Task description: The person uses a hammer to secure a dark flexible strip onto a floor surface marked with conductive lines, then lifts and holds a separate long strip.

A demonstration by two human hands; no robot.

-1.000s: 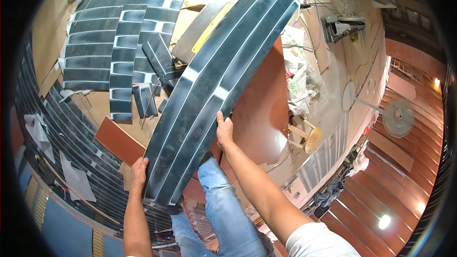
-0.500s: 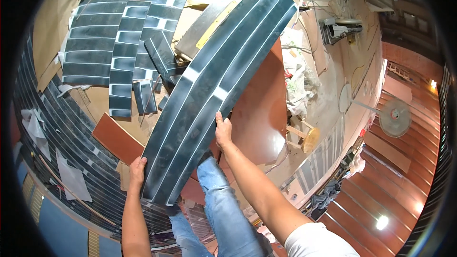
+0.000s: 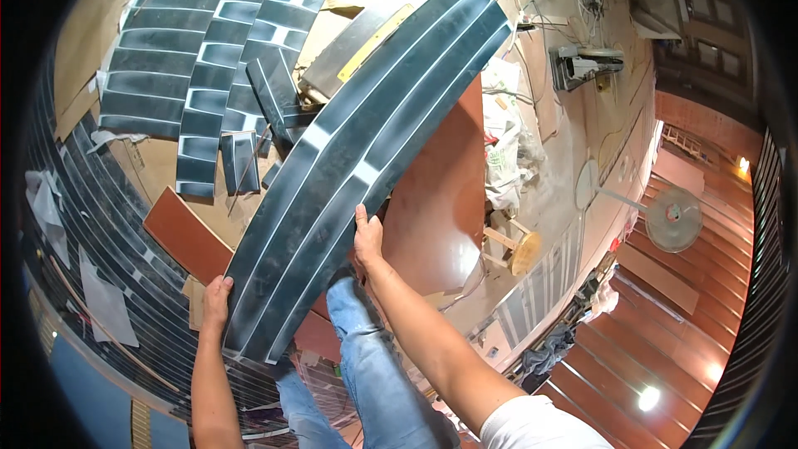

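Observation:
A long dark panel with white lengthwise stripes [image 3: 287,224] slants from my lap area up to the far right. My left hand [image 3: 217,299] grips its left edge near the close end, thumb on top. Further along, my right hand [image 3: 368,237] clasps the opposite edge, thumb lying on the face and fingers hidden underneath. Below the panel lies a large glossy reddish-brown board [image 3: 436,199]. A smaller reddish-brown board [image 3: 187,237] rests just beyond my left hand.
Striped dark panels [image 3: 150,58] and short offcuts [image 3: 240,162] lie at far left, near a yellow strip [image 3: 374,43]. Right of the panel are a white plastic bag [image 3: 503,137], a round wooden stool [image 3: 524,253], a power tool [image 3: 573,68] and a fan [image 3: 673,214].
The view has turned slightly, so my hands and the striped panel appear further left. Both hands keep the same grip; the panel's tilt is nearly the same.

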